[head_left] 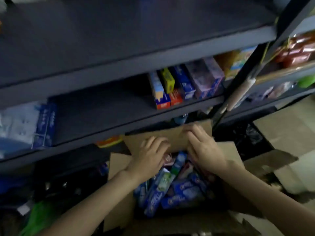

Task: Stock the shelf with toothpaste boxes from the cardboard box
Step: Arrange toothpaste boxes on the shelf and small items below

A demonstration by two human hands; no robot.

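Both hands, left hand (150, 155) and right hand (203, 147), reach into the cardboard box (119, 167); fingers curled among loose toothpaste boxes (170, 188) (actual grip unclear). Jumbled boxes may slip or crush; shelf (105, 108) awaits.

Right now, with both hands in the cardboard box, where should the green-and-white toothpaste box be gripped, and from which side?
Probably pinch the green-and-white toothpaste box across its long narrow sides near the upper end, coming from above. It lies tilted on top of the blue toothpaste boxes, so that end is exposed. The left hand is nearest; the right hand is by the cardboard box flap.
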